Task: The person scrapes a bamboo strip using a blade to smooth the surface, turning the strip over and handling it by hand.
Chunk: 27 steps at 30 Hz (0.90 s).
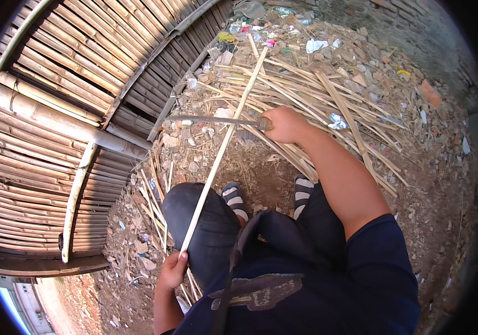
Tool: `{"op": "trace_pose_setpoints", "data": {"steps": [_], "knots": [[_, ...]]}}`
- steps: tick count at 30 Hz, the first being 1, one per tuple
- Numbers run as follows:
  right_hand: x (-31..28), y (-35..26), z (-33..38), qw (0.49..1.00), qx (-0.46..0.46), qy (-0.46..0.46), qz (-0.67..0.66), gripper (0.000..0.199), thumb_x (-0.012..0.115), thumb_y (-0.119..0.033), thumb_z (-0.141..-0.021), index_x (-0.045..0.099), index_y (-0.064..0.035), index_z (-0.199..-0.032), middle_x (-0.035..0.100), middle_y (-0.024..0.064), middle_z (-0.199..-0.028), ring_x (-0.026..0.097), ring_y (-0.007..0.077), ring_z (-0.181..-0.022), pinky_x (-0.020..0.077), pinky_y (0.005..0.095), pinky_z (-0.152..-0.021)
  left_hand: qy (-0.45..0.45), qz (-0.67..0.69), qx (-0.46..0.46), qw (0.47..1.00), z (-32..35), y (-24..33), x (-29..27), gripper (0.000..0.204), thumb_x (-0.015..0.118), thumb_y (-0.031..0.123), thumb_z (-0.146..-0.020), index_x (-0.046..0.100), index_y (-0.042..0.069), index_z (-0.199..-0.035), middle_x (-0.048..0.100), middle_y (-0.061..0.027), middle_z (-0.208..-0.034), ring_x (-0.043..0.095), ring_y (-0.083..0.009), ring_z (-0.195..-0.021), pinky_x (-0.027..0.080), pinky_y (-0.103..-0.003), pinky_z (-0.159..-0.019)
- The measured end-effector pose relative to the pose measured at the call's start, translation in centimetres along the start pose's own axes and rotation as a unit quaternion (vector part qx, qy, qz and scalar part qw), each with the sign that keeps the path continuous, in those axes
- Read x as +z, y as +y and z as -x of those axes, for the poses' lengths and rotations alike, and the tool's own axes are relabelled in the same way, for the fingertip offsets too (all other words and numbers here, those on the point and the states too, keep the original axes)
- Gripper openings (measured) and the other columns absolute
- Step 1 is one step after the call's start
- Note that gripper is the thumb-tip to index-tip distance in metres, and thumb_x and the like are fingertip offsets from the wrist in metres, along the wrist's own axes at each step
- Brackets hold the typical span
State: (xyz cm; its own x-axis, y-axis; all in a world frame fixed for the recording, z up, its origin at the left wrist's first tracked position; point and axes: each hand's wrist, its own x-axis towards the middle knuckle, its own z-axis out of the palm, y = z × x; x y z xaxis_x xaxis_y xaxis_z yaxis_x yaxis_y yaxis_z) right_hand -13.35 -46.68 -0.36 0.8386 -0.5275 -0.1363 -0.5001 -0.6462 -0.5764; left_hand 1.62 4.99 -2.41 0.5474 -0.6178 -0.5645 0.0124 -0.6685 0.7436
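My left hand is closed round the lower end of a long pale bamboo strip, beside my left thigh. The strip slants up and away to the right, past my knee. My right hand grips the handle of a long-bladed knife, whose dark narrow blade points left. That blade crosses the strip above its middle and seems to touch it; whether it cuts in I cannot tell. Beyond the knife lies a loose pile of split bamboo strips. More thin strips lie on the ground by my left knee.
A bamboo-slat wall with thick poles stands close on the left. Stony ground spreads around my sandalled feet. Scattered litter and broken brick lie at the far side, before a rough wall.
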Motion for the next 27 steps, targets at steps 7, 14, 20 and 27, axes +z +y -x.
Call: {"op": "trace_pose_setpoints", "data": {"steps": [7, 14, 20, 27], "knots": [[1.0, -0.5, -0.6, 0.996, 0.003, 0.084, -0.021, 0.034, 0.067, -0.017, -0.076, 0.072, -0.0077, -0.108, 0.072, 0.0208, -0.099, 0.070, 0.0390, -0.097, 0.0559, 0.0486, -0.085, 0.105, -0.109, 0.022, 0.988, 1.8, 2.4, 1.2, 0.041, 0.058, 0.040, -0.105, 0.063, 0.005, -0.085, 0.052, 0.0004, -0.064, 0.048, -0.0147, -0.059, 0.038, -0.033, -0.054], [1.2, -0.3, 0.9, 0.995, -0.066, 0.033, 0.069, 0.033, 0.068, -0.018, -0.075, 0.072, -0.0091, -0.107, 0.072, 0.0210, -0.094, 0.070, 0.0400, -0.092, 0.0557, 0.0502, -0.082, 0.326, -0.368, 0.201, 0.847, 1.1, 0.6, 4.0, 0.029, 0.069, 0.030, -0.096, 0.063, 0.002, -0.093, 0.064, -0.0190, -0.070, 0.064, -0.0402, -0.064, 0.048, -0.048, -0.057], [0.9, 0.6, 0.8, 0.990, 0.001, 0.143, -0.018, 0.036, 0.068, -0.018, -0.075, 0.072, -0.0072, -0.109, 0.072, 0.0228, -0.096, 0.069, 0.0413, -0.094, 0.0552, 0.0506, -0.084, 0.223, -0.342, 0.150, 0.900, 2.4, 3.0, 2.2, 0.039, 0.063, 0.039, -0.099, 0.058, 0.002, -0.088, 0.060, -0.0216, -0.065, 0.062, -0.0449, -0.063, 0.045, -0.053, -0.058], [1.8, -4.0, 2.8, 0.992, -0.100, -0.028, 0.070, 0.024, 0.067, -0.017, -0.074, 0.071, -0.0084, -0.097, 0.071, 0.0201, -0.089, 0.070, 0.0387, -0.092, 0.0558, 0.0489, -0.079, 0.259, -0.292, 0.144, 0.909, 1.8, 0.9, 3.5, 0.049, 0.060, 0.046, -0.101, 0.052, 0.001, -0.082, 0.058, -0.0236, -0.063, 0.061, -0.0470, -0.063, 0.045, -0.051, -0.057]]}}
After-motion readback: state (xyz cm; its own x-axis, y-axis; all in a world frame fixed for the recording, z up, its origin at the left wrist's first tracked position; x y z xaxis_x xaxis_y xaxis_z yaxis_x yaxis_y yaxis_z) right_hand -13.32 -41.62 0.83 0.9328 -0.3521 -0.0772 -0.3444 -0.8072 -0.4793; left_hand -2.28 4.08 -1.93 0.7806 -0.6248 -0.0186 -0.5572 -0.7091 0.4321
